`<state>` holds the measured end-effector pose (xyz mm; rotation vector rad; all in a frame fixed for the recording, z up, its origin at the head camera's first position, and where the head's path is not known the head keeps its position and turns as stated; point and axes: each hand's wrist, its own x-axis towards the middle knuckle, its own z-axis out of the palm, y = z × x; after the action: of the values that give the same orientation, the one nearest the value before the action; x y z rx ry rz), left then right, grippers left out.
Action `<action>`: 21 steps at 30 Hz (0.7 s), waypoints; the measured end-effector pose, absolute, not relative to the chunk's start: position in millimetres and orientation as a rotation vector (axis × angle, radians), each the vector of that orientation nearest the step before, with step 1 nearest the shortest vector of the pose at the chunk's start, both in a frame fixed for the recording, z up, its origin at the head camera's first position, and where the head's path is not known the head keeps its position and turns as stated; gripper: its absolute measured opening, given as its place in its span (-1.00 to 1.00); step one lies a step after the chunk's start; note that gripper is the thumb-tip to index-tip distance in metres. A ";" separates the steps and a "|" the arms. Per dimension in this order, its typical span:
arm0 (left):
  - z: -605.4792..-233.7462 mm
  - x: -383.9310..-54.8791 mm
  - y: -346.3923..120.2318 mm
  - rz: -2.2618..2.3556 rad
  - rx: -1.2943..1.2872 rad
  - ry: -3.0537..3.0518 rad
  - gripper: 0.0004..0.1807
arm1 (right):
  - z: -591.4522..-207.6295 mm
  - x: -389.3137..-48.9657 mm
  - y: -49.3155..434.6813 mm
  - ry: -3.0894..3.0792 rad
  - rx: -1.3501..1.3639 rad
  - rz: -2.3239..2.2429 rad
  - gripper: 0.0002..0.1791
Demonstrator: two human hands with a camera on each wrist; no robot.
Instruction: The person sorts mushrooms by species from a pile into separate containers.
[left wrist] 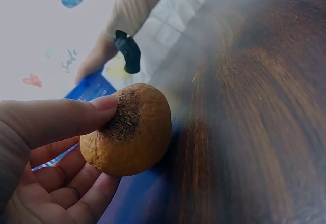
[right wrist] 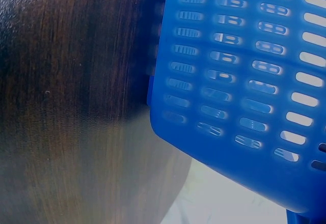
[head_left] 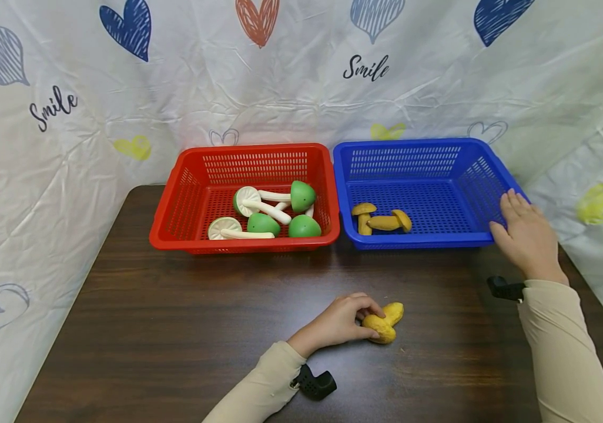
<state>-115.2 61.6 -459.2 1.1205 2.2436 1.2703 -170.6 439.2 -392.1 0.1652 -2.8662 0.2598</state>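
My left hand [head_left: 341, 320] pinches a yellow toy mushroom [head_left: 381, 329] between thumb and fingers, low over the table in front of the blue basket [head_left: 418, 239]. Seen close in the left wrist view, the mushroom [left wrist: 147, 132] shows a rounded end with a dark, rough patch under the thumb. My right hand [head_left: 531, 235] rests on the right rim of the blue basket, fingers straight. Two yellow-brown toy mushrooms [head_left: 386, 222] lie in that basket's front left corner. The right wrist view shows the basket's slotted side [right wrist: 229, 81]; the hand itself is out of that frame.
A red basket [head_left: 243, 244] stands left of the blue one, holding several green-capped toy mushrooms [head_left: 263, 224] with white stems. Both baskets sit at the back of the dark wooden table [head_left: 174, 329], against a white cloth [head_left: 291, 76] printed with hearts.
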 end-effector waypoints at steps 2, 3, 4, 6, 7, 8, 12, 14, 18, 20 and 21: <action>-458.8 -115.0 61.5 1.273 1.123 2.243 -0.70 | -392.3 -170.7 439.5 -2.870 0.162 0.259 -0.33; -458.4 -114.9 61.4 1.278 1.126 2.241 -0.70 | -392.5 -170.6 439.6 -2.870 0.162 0.258 -0.33; -457.9 -114.7 61.5 1.284 1.129 2.239 -0.70 | -392.8 -170.5 439.8 -2.869 0.161 0.258 -0.33; -456.8 -114.5 61.4 1.295 1.135 2.236 -0.70 | -393.1 -170.1 440.0 -2.869 0.161 0.260 -0.33; -456.3 -114.5 61.5 1.301 1.139 2.233 -0.70 | -393.3 -170.0 440.1 -2.869 0.161 0.261 -0.33; -455.7 -114.6 61.6 1.307 1.143 2.230 -0.70 | -393.4 -169.9 440.2 -2.868 0.162 0.262 -0.34; -453.7 -116.5 61.4 1.344 1.132 2.199 -0.70 | -393.6 -169.8 440.6 -2.863 0.167 0.263 -0.34; -451.2 -118.0 60.9 1.365 1.121 2.178 -0.70 | -393.4 -169.8 440.6 -2.862 0.170 0.263 -0.34; -441.6 -122.3 59.8 1.396 1.120 2.165 -0.70 | -393.1 -170.2 440.6 -2.866 0.174 0.263 -0.34; -434.7 -125.2 59.3 1.407 1.128 2.168 -0.69 | -392.9 -170.8 440.7 -2.865 0.174 0.262 -0.33; -431.1 -126.9 59.2 1.416 1.133 2.171 -0.68 | -392.8 -171.1 440.8 -2.864 0.177 0.261 -0.33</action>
<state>-126.9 59.2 -431.1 1.1328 2.1711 1.4158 -171.1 440.8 -392.8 0.1765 -2.8639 0.2608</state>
